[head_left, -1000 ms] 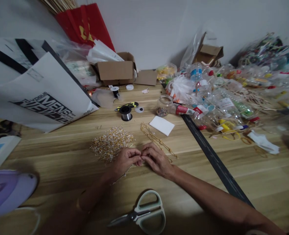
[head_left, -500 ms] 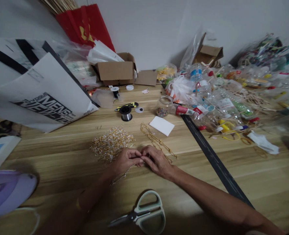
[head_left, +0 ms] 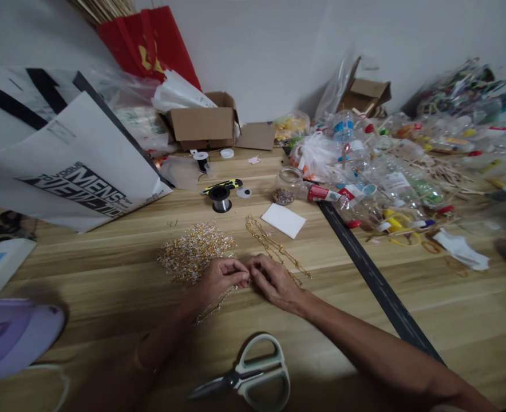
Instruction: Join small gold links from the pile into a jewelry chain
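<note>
My left hand (head_left: 224,280) is closed in a pinch, with a thin beaded chain (head_left: 214,309) trailing from under its fingers onto the wooden table. Close beside it, fingertips nearly touching, my right hand (head_left: 275,281) is also pinched closed; whatever lies between its fingers is too small to make out. Behind my left hand spreads a pile of gold and clear beads (head_left: 196,249). Gold chains (head_left: 274,243) lie just beyond my right hand. Scissors (head_left: 257,375) with pale handles rest on the table nearer to me.
A wire spool (head_left: 221,198), a yellow-black cutter (head_left: 231,184), a jar of beads (head_left: 285,186) and a white card (head_left: 284,221) stand or lie farther back. Plastic bottles (head_left: 394,186) crowd the right. A white bag (head_left: 85,166) and a purple iron (head_left: 16,337) occupy the left.
My fingertips have drawn slightly apart, leaving a small gap between the hands. The chain, scissors and bead pile stay where they were.
</note>
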The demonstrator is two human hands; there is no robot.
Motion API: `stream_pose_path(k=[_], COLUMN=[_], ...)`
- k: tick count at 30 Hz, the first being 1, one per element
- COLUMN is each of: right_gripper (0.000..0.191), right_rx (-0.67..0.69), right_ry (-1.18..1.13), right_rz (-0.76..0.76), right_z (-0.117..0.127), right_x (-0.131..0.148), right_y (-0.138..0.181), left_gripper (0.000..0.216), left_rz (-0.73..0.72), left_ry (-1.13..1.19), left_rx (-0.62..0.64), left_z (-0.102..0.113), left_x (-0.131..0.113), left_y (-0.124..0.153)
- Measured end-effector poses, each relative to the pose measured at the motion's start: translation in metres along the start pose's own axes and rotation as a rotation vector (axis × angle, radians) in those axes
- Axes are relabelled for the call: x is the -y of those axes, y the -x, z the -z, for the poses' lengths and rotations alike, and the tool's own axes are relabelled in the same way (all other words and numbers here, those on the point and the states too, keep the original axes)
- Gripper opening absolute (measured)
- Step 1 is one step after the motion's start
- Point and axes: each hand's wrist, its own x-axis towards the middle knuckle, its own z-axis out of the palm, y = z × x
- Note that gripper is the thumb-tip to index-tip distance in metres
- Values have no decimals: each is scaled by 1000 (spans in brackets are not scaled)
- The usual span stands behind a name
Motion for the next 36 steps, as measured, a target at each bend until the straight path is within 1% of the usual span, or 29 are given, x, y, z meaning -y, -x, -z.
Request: stream_pose_path(k=[10,19,26,36], right_gripper=[3,9,10,9], right_rx=[-53,-67,-50,-42], right_ry=[-29,-77,-122,-130], right_rz=[39,-18,-64,-85], right_z=[-2,-1,0,-1], right_x=[-4,-5,-5,-7], right_y=[-2,-4,-5,-3], left_gripper=[16,18,17,15], left_rz=[-46,-68,-39,-41], left_ry=[-52,-70,-54,-49], left_rx=[-9,-43,-119,-110], left_z=[2,1,1,4], left_x=[1,-2,2,4], left_y=[0,0,-2,-1])
